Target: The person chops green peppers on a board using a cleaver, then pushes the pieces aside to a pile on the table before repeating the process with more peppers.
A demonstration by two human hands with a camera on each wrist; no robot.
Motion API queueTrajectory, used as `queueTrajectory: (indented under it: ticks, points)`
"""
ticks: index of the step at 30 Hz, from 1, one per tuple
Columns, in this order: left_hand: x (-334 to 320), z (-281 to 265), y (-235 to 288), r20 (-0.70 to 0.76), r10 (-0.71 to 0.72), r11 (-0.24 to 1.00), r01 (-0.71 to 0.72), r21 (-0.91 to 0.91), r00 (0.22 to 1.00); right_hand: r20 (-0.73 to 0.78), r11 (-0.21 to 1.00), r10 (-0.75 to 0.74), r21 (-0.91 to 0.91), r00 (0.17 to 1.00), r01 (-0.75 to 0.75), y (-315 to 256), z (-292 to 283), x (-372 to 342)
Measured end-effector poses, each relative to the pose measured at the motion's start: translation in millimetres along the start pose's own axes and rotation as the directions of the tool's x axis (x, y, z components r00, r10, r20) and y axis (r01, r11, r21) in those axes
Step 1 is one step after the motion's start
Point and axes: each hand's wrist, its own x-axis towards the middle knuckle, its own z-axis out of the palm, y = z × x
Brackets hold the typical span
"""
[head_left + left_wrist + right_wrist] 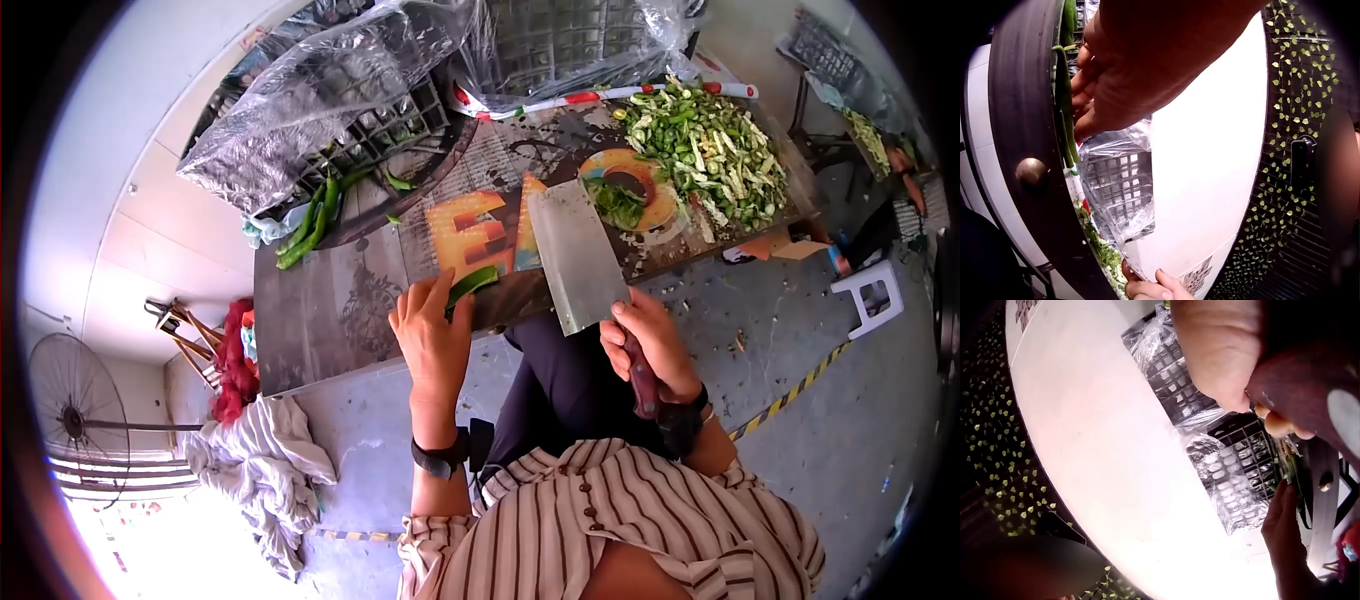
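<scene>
In the head view my left hand is at the table's front edge, with a long green pepper held between thumb and forefinger. The left wrist view shows the fingertips against the pepper lying along the edge. My right hand grips the dark reddish handle of a cleaver. Its broad blade stands over the table's front edge, right of the pepper, apart from it. In the right wrist view the handle fills the upper right, and the blade is mostly hidden.
A heap of chopped green peppers covers the table's right end, with a small green clump beside it. Whole peppers lie at the left. Plastic-covered crates line the back. A white stool stands on the floor to the right.
</scene>
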Motion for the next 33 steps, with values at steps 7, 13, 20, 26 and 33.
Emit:
queueTrajectory:
  ticks: [7, 13, 20, 26, 33]
  points:
    - [8, 11, 5, 0.068, 0.042, 0.999, -0.042, 0.005, 0.997, -0.027, 1.0, 0.006, 0.011, 1.0, -0.006, 0, 0, -6]
    - [10, 20, 2, 0.025, 0.129, 0.991, -0.127, -0.044, 0.991, -0.026, 1.0, 0.006, 0.013, 1.0, -0.006, 4, -2, -7]
    - [10, 28, 13, 0.031, 0.168, 0.979, -0.164, -0.121, 0.985, -0.027, 1.0, -0.016, -0.004, 1.0, 0.016, 3, 0, -6]
    - [5, 30, 18, 0.04, 0.201, 0.966, -0.191, -0.176, 0.979, -0.037, 0.993, -0.065, -0.105, 0.997, 0.06, 1, -3, 1]
    - [5, 19, 17, -0.001, 0.145, 0.982, -0.144, -0.124, 0.989, -0.015, 0.992, -0.062, -0.113, 0.998, 0.06, 1, 4, 4]
